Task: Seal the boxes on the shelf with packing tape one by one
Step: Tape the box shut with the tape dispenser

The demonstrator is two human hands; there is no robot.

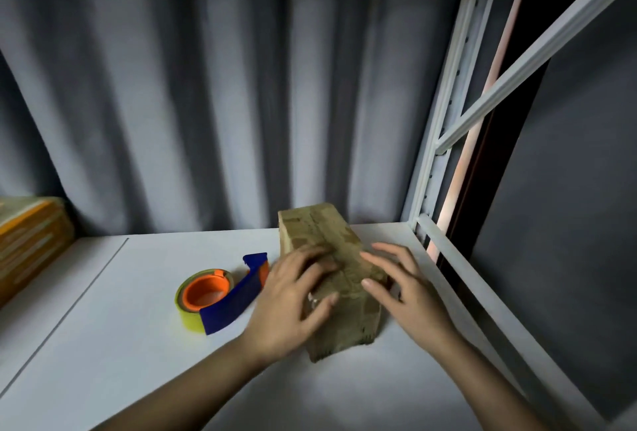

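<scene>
Right now I have both hands on the small brown box (331, 272), which sits on the white shelf (138, 327) just right of centre in the lower half of the frame, close to the shelf's right-hand upright (434, 155). My left hand (293, 299) lies over the box's top and near-left edge with fingers (320, 258) spread and fairly straight, pressing rather than gripping; my right hand (410, 289) rests flat along its right side, fingers extended too, holding nothing closed around it. A strip seems to run lengthwise down the top of the box (motion blur makes it hard to be sure it is tape), so I judge this one is being smoothed down or is all but sealed.

The tape dispenser (220, 296), blue with an orange core and a yellowish roll, lies untouched on the shelf just left of my left hand. At the left edge of the frame I can see part of another cardboard box (27, 244); whether it is sealed I cannot tell, so at least that one may be left to do.
</scene>
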